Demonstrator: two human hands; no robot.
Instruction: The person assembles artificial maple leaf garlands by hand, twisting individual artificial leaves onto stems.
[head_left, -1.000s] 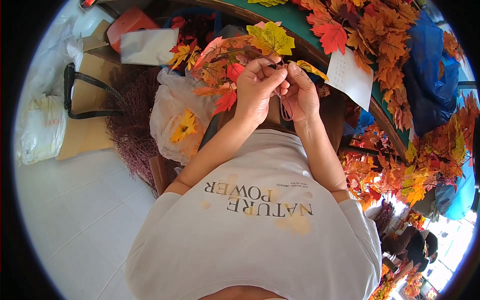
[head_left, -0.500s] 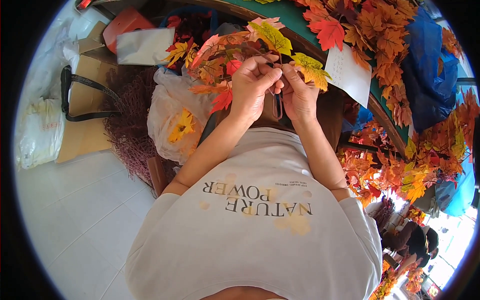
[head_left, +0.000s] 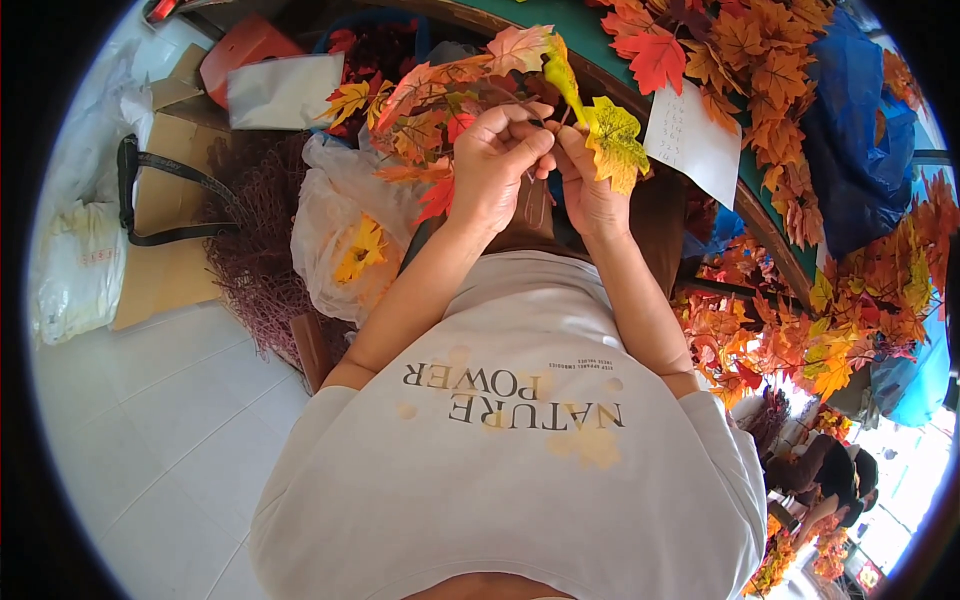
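Observation:
Both my hands are raised close together near the table edge. My left hand (head_left: 488, 170) is closed around the thin dark stem of an artificial maple leaf garland (head_left: 425, 110), whose orange, pink and red leaves spread out to the left. Beside it, my right hand (head_left: 593, 190) pinches at the stem of a yellow-green maple leaf (head_left: 615, 140). That leaf hangs over my right fingers, and another yellow one stands edge-on between the hands. A thin loop (head_left: 535, 205) dangles below my fingertips. Exactly what the fingertips grip is too small to see.
A green-topped table (head_left: 590, 45) carries more orange leaf garlands (head_left: 755, 60) and a white paper sheet (head_left: 693, 140). At left are a clear plastic bag (head_left: 325, 225), a heap of purplish twigs (head_left: 245, 255) and a cardboard box (head_left: 175, 200). Blue bags (head_left: 850, 130) hang at right.
Both hands have shifted slightly left and down. My right hand has turned, so the yellow-green leaf now faces up beside it, and the upper yellow leaf has swung edge-on.

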